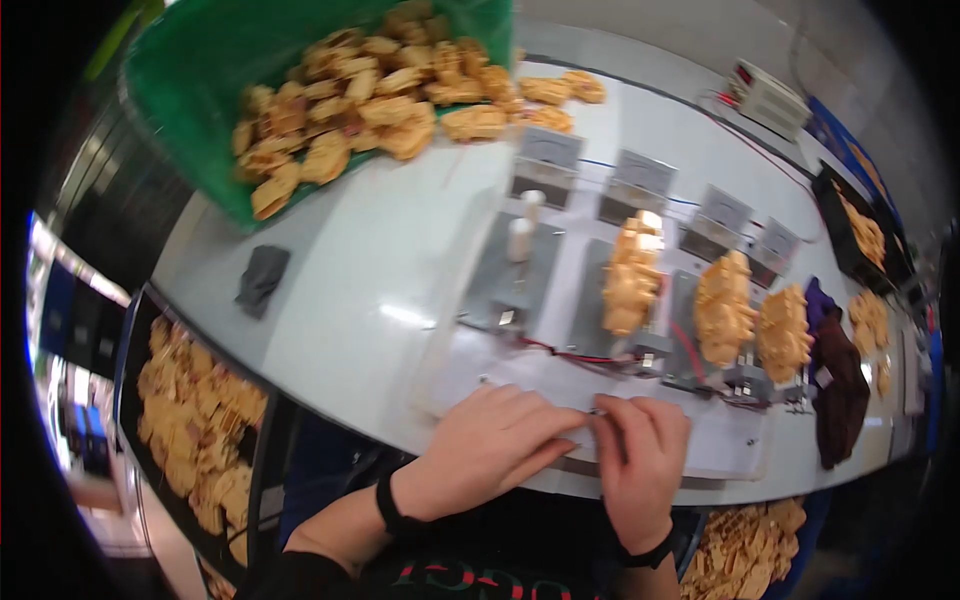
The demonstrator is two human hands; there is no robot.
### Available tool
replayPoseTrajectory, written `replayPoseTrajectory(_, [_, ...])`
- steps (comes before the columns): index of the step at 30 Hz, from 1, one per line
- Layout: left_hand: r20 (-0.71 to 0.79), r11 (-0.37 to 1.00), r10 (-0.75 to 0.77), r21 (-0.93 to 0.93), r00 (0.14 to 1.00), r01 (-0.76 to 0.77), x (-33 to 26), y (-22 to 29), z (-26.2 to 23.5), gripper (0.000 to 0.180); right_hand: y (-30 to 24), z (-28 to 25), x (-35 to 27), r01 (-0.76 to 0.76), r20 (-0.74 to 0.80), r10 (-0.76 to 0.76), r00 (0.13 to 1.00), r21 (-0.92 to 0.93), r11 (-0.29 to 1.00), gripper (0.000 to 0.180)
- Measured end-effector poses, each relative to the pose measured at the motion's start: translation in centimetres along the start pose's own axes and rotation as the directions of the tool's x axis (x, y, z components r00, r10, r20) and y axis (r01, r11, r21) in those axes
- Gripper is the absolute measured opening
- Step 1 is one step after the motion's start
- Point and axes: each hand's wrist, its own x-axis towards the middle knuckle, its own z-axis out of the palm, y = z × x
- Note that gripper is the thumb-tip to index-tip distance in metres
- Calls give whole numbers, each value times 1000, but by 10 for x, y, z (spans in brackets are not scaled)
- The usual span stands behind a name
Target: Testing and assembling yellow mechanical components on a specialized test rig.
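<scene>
Both my hands meet over the front edge of a white board [700,435]. My left hand [500,440] has thumb and forefinger closed toward the right hand's fingertips. My right hand [643,455] is closed in a pinch there, and a tiny dark thing shows at its fingertips, too small to name. Beyond them is a row of grey metal fixtures. The leftmost fixture [540,275] carries white posts and no part. Yellowish moulded plastic parts stand on the others: one part [632,280], a second part [724,310] and a third part [785,335].
Grey meter boxes [640,180] line the back. A green bin [180,130] spills similar parts [380,100] at the far left. A dark lump [263,280] lies on the table. Brown cloth [842,390] is at right. Bins of parts [195,430] flank me below; a power supply [768,100] stands behind.
</scene>
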Motion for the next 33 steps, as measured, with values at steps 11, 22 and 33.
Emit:
replayPoseTrajectory(11, [-276,696,-277,603,920,390,-55,-88,-166,22,23,-13,-33,-95,17,96,995,379,921,12])
replayPoseTrajectory(22, [-68,787,-607,85,792,611,-74,-84,-202,18,-42,-21,-50,-257,306,53,951,679,687,9])
replayPoseTrajectory(33, [128,584,-384,-734,914,348,-92,45,-62,17,-78,1,-48,-438,432,101,896,829,348,12])
